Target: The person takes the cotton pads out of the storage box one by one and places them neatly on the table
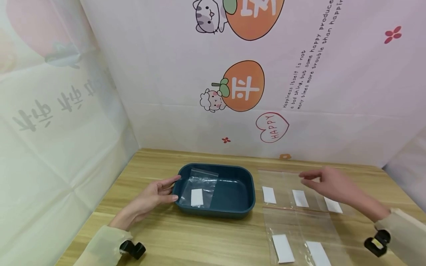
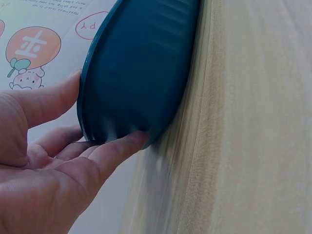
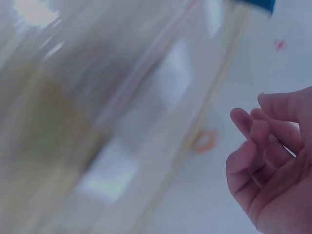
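A dark teal rectangular tray [image 1: 233, 212] stands on the table, holding one clear zip bag [image 1: 204, 173] with a white rectangular piece [image 1: 197, 197] in it. My left hand [image 1: 149, 199] touches the tray's left end, with thumb and fingers spread against its rim and outer wall. In the left wrist view the fingertips [image 2: 139, 139] rest against the tray wall [image 2: 136, 73]. Above the flat clear bags on the right hovers my right hand [image 1: 332, 184], fingers loosely bent, with nothing held. A white piece [image 1: 332, 205] in the nearest bag is partly covered by that hand.
Several clear zip bags, each with a white piece [image 1: 283, 248], lie in two rows right of the tray. The wooden table [image 1: 159, 232] meets a printed cloth backdrop [image 1: 173, 122] behind, with another cloth [image 1: 83, 162] on the left.
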The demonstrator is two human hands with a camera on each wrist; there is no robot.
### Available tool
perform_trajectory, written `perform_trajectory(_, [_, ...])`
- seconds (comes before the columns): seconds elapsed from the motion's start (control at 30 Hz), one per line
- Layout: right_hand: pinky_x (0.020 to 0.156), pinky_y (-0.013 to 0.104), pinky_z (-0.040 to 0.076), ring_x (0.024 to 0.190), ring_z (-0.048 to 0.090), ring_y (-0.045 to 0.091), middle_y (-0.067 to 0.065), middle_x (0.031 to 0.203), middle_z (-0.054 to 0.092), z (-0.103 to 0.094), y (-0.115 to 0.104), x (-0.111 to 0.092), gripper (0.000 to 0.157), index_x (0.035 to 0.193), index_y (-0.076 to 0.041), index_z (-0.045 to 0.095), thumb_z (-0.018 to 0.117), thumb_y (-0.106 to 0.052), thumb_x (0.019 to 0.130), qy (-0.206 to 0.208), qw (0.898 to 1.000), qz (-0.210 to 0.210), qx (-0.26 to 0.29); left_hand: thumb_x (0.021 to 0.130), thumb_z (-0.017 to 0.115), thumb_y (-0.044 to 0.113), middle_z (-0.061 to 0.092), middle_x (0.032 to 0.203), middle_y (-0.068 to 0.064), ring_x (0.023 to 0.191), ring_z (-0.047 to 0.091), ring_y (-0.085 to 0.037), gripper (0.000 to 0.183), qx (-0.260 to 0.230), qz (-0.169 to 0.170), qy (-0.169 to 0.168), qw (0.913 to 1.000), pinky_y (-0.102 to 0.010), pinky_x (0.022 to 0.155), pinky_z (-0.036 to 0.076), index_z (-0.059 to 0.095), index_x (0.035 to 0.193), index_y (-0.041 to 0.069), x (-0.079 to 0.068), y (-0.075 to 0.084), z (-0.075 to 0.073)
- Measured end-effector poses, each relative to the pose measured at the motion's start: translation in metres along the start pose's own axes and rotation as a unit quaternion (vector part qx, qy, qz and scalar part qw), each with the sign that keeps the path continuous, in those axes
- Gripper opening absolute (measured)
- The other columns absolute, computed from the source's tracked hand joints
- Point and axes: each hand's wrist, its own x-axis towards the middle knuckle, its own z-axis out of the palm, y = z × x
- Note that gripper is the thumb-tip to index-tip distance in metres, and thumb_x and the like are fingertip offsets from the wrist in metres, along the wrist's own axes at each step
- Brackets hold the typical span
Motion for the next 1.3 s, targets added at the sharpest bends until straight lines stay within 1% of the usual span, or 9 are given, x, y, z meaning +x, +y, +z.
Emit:
perform_trajectory(0.17, [0.075,0.041,0.059,0.092,0.072,0.020,0.007,0.107,0.079,0.003,-0.050,0.026,0.022,0.111,-0.006,0.083,0.075,-0.024,0.099,-0.016,0.998,-0.052,0.008,0.098,0.074,0.007,0.019,0.171,-0.021,0.151,0.028,-0.047,0.077,0.003,0.000,-0.001,1.0000,-0.044,0.114,0.041,0.034,0.164,0.002,0.002,0.000,0.002])
perform_trajectory(0.23, [0.079,0.045,0.060,0.099,0.073,0.025,0.005,0.104,0.080,0.006,-0.068,0.037,0.020,0.109,-0.007,0.083,0.077,-0.022,0.098,-0.012,0.997,-0.077,0.014,0.098,0.074,0.008,0.019,0.171,-0.020,0.151,0.028,-0.047,0.077,0.005,0.000,-0.002,1.0000,-0.044,0.115,0.041,0.034,0.164,0.003,0.003,0.000,0.002])
perform_trajectory(0.4, [0.066,0.036,0.057,0.086,0.069,0.018,0.000,0.098,0.079,0.019,-0.109,0.066,0.020,0.111,-0.007,0.083,0.079,-0.021,0.096,-0.016,0.994,-0.106,0.032,0.099,0.073,0.006,0.021,0.171,-0.021,0.151,0.028,-0.046,0.076,0.006,0.002,-0.002,1.0000,-0.042,0.113,0.044,0.033,0.164,0.002,0.003,0.002,0.000])
perform_trajectory(0.57, [0.062,0.029,0.055,0.078,0.065,0.013,-0.003,0.097,0.077,0.035,-0.142,0.090,0.025,0.112,-0.009,0.083,0.081,-0.027,0.095,-0.047,0.993,-0.107,0.025,0.099,0.073,0.004,0.022,0.170,-0.023,0.151,0.028,-0.048,0.077,0.006,0.003,-0.009,0.9999,-0.039,0.110,0.047,0.031,0.163,-0.003,0.005,0.007,-0.003])
perform_trajectory(0.73, [0.058,0.029,0.048,0.068,0.058,0.014,-0.006,0.085,0.070,0.058,-0.165,0.112,0.033,0.117,-0.009,0.082,0.084,-0.032,0.093,-0.085,0.989,-0.118,-0.009,0.098,0.073,0.002,0.022,0.170,-0.023,0.150,0.028,-0.048,0.078,0.011,-0.008,-0.008,0.9999,-0.038,0.110,0.047,0.031,0.162,-0.005,0.006,0.009,-0.004])
perform_trajectory(0.97, [0.062,0.027,0.051,0.065,0.058,0.011,-0.005,0.080,0.070,0.095,-0.188,0.131,0.051,0.127,-0.007,0.077,0.086,-0.041,0.090,-0.139,0.983,-0.110,-0.054,0.098,0.073,0.002,0.023,0.168,-0.026,0.150,0.029,-0.048,0.078,0.013,-0.016,-0.009,0.9997,-0.039,0.109,0.048,0.031,0.162,-0.005,0.004,0.011,-0.003])
perform_trajectory(1.17, [0.069,0.032,0.060,0.072,0.064,0.009,0.000,0.095,0.077,0.116,-0.199,0.134,0.052,0.122,-0.007,0.079,0.087,-0.044,0.087,-0.139,0.985,-0.090,-0.057,0.098,0.073,0.002,0.022,0.169,-0.027,0.149,0.029,-0.048,0.078,0.008,-0.015,-0.011,0.9998,-0.039,0.109,0.048,0.030,0.162,-0.006,0.002,0.011,0.000])
perform_trajectory(1.23, [0.066,0.033,0.058,0.072,0.063,0.011,-0.001,0.096,0.075,0.121,-0.201,0.134,0.051,0.118,-0.008,0.080,0.088,-0.047,0.086,-0.146,0.984,-0.075,-0.069,0.098,0.072,0.001,0.022,0.169,-0.026,0.150,0.029,-0.048,0.077,0.005,-0.014,-0.012,0.9998,-0.038,0.108,0.048,0.030,0.162,-0.006,0.002,0.011,0.001])
perform_trajectory(1.3, [0.060,0.031,0.053,0.070,0.059,0.012,-0.002,0.088,0.070,0.126,-0.202,0.134,0.047,0.109,-0.009,0.080,0.088,-0.049,0.085,-0.153,0.983,-0.065,-0.080,0.098,0.072,0.001,0.022,0.168,-0.026,0.150,0.029,-0.048,0.077,0.005,-0.014,-0.015,0.9998,-0.037,0.108,0.049,0.029,0.162,-0.006,0.001,0.011,0.002])
